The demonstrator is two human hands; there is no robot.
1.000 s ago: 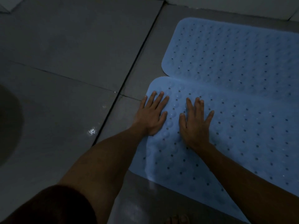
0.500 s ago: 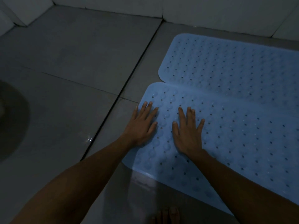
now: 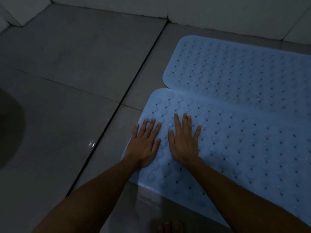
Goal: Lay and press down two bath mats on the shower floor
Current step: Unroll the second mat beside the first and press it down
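Observation:
Two light blue perforated bath mats lie side by side on the grey tiled shower floor. The far mat (image 3: 244,68) reaches toward the wall. The near mat (image 3: 244,148) slightly overlaps its edge. My left hand (image 3: 144,145) lies flat with straight fingers on the near mat's left edge. Beside it, my right hand (image 3: 183,142) presses flat on the same mat, fingers spread. Neither hand grips anything.
Large grey floor tiles (image 3: 75,56) with dark grout lines stretch to the left. Pale wall tiles (image 3: 218,12) run along the back. A dark rounded shape (image 3: 8,128) sits at the left edge. Toes (image 3: 170,227) show at the bottom.
Both hands have slid toward me along the near mat's left end, still flat on it. The camera has tilted up, showing more of the back wall.

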